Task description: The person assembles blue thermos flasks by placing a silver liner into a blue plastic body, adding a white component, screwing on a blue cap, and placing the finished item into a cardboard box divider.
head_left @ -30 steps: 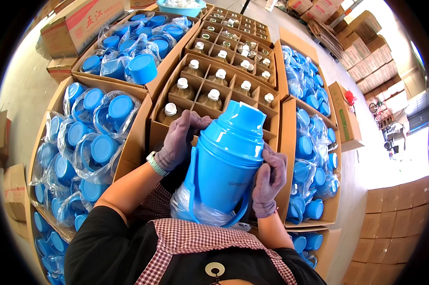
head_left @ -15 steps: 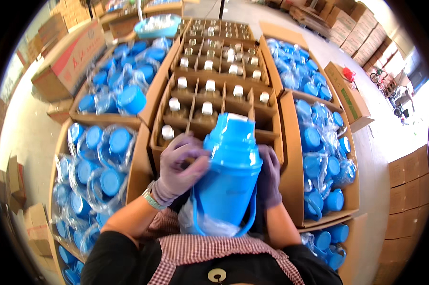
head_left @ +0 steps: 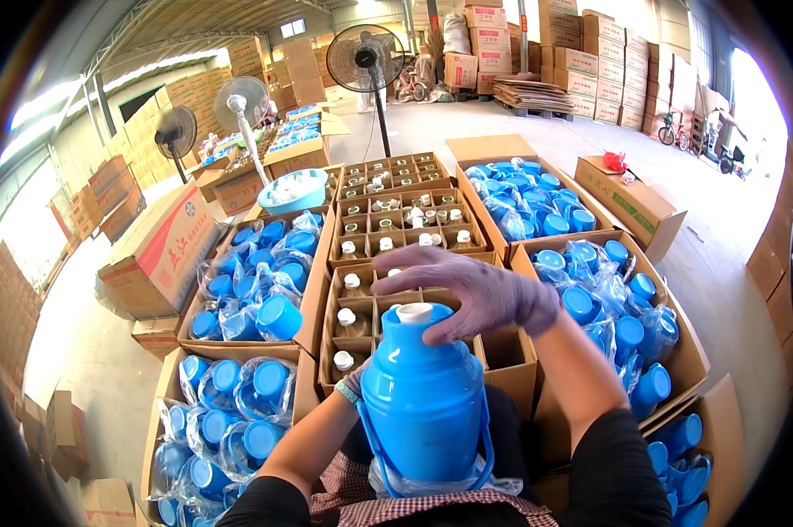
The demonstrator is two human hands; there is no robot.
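Note:
A blue thermos flask (head_left: pixel 424 404) stands upright close to my body, with its hinged carrying handle (head_left: pixel 380 452) hanging down and clear plastic film around its base. A white stopper (head_left: pixel 414 312) shows in its neck. My right hand (head_left: pixel 480 294), in a purple-grey glove, hovers over the top with fingers spread. Its thumb overlaps the right side of the neck; contact cannot be made out. My left hand (head_left: pixel 354 383), gloved too, is against the flask's left side, its fingers hidden behind it. Just beyond is a divided carton (head_left: pixel 521 373) with white-capped bottles (head_left: pixel 347 318) in several cells.
Open cartons of film-wrapped blue flask parts flank me, including a left carton (head_left: pixel 304 386) and a right carton (head_left: pixel 691 373). A light-blue basin (head_left: pixel 278 204) of white pieces sits farther back. Standing fans (head_left: pixel 365 58) and stacked boxes (head_left: pixel 603 66) lie beyond.
My right hand has risen from the flask's right side to above its neck. My left hand has dropped lower behind its left side. The view has tilted up, and the flask appears more upright.

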